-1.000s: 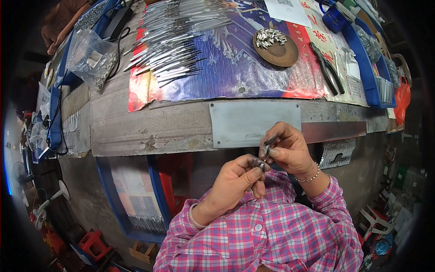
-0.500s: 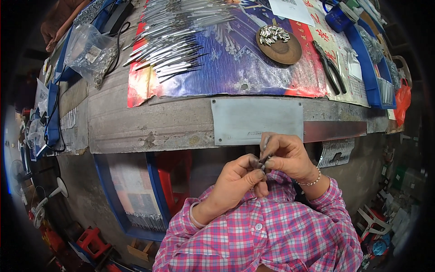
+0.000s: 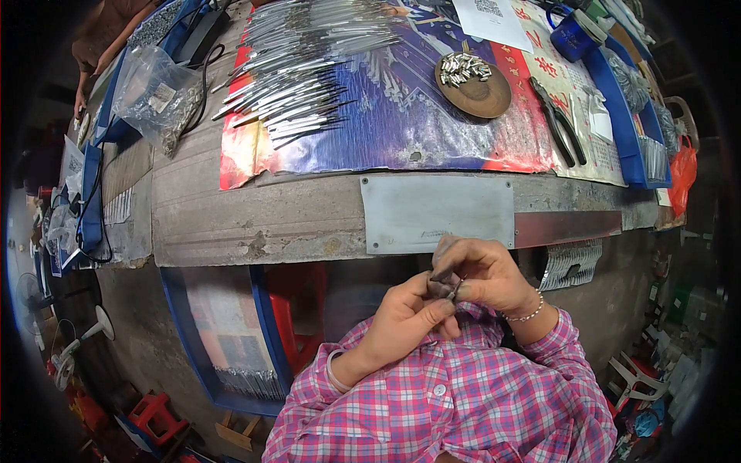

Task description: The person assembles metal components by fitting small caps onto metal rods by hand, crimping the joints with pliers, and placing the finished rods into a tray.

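Metal, small and dark, the part point(image 3: 454, 288) is pinched between the fingertips of both hands close to the chest, below the bench edge point(image 3: 309, 231), left hand point(image 3: 401, 324) under it, right hand point(image 3: 486, 276) above, its long axis tilted up-right.

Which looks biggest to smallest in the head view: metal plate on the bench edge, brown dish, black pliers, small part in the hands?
1. metal plate
2. brown dish and black pliers: similar in extent, and fisheye bending makes ranking them unsure
3. small part, pinched between left hand and right hand, though nearest the camera
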`<state>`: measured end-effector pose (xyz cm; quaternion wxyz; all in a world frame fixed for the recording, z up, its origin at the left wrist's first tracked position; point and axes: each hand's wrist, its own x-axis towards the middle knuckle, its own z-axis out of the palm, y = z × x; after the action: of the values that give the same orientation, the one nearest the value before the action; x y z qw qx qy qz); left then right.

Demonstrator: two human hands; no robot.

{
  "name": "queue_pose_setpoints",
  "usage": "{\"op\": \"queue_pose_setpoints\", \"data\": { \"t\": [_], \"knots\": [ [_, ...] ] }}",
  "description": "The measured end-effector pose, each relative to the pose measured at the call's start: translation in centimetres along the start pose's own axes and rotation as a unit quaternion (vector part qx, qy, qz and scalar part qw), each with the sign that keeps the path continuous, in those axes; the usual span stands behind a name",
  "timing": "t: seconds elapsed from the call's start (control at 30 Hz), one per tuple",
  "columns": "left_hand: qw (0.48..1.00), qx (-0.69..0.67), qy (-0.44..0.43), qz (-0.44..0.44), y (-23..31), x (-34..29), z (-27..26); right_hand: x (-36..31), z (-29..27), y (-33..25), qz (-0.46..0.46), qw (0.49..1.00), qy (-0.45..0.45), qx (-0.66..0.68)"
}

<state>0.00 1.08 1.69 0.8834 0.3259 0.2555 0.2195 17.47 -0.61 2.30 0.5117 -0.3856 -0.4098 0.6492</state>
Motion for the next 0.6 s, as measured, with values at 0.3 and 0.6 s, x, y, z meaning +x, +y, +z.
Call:
{"op": "queue_pose_setpoints", "data": {
  "t": [0.3,0.6],
  "knots": [
    [0.995,-0.082,-0.036,-0.047,-1.0,0.5,-0.6,-0.1,0.2,0.3,-0.032,0.999,-0.009,0.009],
    [0.998,0.043,0.015,0.035,-0.8,0.7,0.0,-0.2,0.7,-0.6,-0.029,0.999,0.027,0.016]
  ]
}}
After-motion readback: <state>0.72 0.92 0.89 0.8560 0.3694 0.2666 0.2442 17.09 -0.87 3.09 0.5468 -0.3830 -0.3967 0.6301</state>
